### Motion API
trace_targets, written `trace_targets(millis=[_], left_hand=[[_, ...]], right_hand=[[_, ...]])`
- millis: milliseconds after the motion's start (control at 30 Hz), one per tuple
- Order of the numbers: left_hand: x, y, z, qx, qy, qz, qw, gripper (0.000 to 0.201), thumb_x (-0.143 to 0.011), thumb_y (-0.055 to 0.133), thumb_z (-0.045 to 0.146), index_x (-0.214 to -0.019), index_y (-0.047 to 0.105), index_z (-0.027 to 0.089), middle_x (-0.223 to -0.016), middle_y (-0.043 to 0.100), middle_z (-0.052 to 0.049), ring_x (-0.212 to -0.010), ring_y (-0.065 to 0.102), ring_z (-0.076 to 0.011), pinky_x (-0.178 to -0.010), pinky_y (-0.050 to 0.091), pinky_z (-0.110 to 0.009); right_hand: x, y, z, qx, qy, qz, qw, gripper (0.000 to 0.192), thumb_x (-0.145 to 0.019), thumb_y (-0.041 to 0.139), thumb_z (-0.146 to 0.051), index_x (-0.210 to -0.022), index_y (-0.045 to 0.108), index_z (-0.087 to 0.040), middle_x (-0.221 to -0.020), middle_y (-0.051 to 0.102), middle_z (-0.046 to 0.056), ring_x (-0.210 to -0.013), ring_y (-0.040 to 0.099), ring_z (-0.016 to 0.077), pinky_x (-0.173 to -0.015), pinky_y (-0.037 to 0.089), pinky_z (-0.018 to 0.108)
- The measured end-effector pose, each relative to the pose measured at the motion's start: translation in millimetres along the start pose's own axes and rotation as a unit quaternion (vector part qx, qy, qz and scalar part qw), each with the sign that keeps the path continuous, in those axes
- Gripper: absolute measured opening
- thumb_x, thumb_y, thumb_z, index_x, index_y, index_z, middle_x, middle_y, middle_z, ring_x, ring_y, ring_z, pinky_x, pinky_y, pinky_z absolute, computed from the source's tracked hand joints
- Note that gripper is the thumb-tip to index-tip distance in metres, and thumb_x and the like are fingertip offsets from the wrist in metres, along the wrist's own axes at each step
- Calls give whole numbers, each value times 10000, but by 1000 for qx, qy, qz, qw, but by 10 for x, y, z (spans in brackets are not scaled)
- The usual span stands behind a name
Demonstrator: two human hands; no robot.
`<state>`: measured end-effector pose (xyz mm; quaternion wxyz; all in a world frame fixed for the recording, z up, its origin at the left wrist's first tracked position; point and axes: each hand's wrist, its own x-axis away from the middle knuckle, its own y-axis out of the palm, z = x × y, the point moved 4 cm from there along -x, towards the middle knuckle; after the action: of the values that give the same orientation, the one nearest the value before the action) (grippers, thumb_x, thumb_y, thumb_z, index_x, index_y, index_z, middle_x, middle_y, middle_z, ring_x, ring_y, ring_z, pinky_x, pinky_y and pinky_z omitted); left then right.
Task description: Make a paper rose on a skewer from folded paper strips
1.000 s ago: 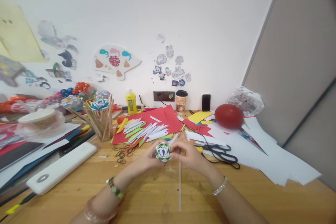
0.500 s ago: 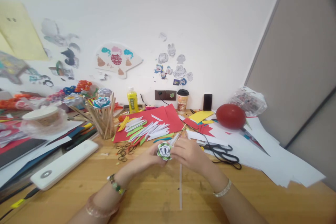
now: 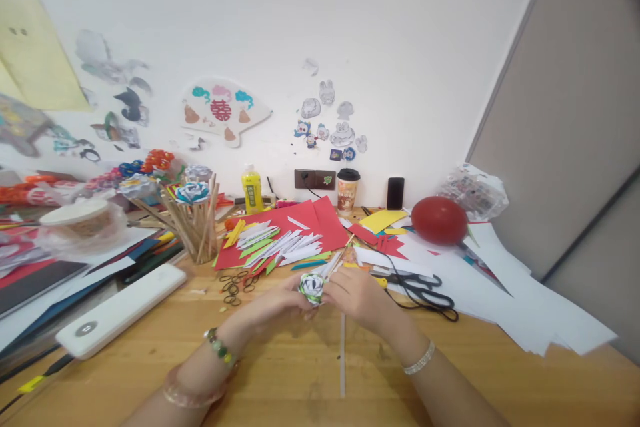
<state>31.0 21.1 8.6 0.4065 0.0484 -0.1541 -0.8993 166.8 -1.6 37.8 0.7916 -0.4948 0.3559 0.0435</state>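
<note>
A white and green paper flower [image 3: 311,287] is held up over the wooden table between my two hands. My left hand [image 3: 287,301] is closed around its left side and underside. The fingers of my right hand [image 3: 350,290] are bent and pressed against the flower's right edge. Behind the flower, folded paper strips [image 3: 290,245] in white and green lie on red paper [image 3: 327,220]. Black-handled scissors [image 3: 425,293] rest to the right of my right hand. Below the hands, a narrow pale strip [image 3: 343,353] lies on the table.
Rubber bands [image 3: 233,288] and a long white device [image 3: 123,310] are on the left. A holder of wooden sticks [image 3: 203,227] stands behind them. At the back are a yellow bottle [image 3: 252,190], a lidded cup [image 3: 347,193] and a phone [image 3: 395,194]. A red balloon [image 3: 439,220] lies right.
The flower has tipped slightly in my hands, and my right hand's fingers have shifted a little at its edge. The camera view has moved slightly.
</note>
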Motion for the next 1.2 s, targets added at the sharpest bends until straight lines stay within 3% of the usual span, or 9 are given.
trace_targets(millis=[133,333,500,700,933,1067,1200], left_hand=[[4,-1,-5,37,-6,-10,999,239,-565,581,28,-777,570,139,-690,552,10,-553,443,-78,-545,329,-231],[0,-19,-7,52,-16,-31,998,225,-587,608,46,-795,583,127,-723,584,-9,-550,464,-77,-554,354,-233],[6,-21,-2,52,-22,-32,998,266,-583,614,31,-829,587,126,-762,614,-27,-554,484,-83,-557,361,-237],[17,-22,36,55,-6,-24,998,236,-594,614,42,-812,593,130,-737,602,-19,-556,489,-84,-576,366,-242],[6,-24,19,38,-7,-29,999,259,-588,585,13,-822,604,123,-731,586,-15,-559,475,-81,-566,359,-234],[6,-16,1,38,-6,-29,999,288,-589,575,0,-848,611,121,-736,583,-15,-567,466,-82,-560,351,-228],[4,-36,-22,35,-8,-28,999,265,-607,592,11,-846,611,125,-740,586,-16,-571,476,-85,-567,354,-230]], right_hand=[[26,22,-10,20,0,-8,1000,207,-908,410,-118,-770,560,-148,-689,549,38,-664,469,166,-587,337,289],[39,58,-16,21,7,8,1000,206,-916,416,-146,-768,559,-146,-688,554,36,-663,484,164,-584,346,285],[31,85,32,-68,33,36,996,250,-933,420,-263,-770,574,-153,-702,587,49,-686,522,168,-588,382,275],[37,49,133,-270,178,23,946,132,-884,525,-280,-818,604,-196,-748,611,13,-711,547,142,-651,423,247],[38,100,145,-334,263,-49,904,40,-802,605,-184,-771,598,-207,-748,596,-15,-705,544,134,-608,400,221],[52,108,150,-315,254,-69,912,54,-777,623,-170,-758,586,-205,-719,587,-28,-655,527,120,-564,378,206],[29,74,113,-235,185,-46,953,70,-799,597,-146,-760,564,-194,-722,588,-14,-687,531,130,-603,392,222]])
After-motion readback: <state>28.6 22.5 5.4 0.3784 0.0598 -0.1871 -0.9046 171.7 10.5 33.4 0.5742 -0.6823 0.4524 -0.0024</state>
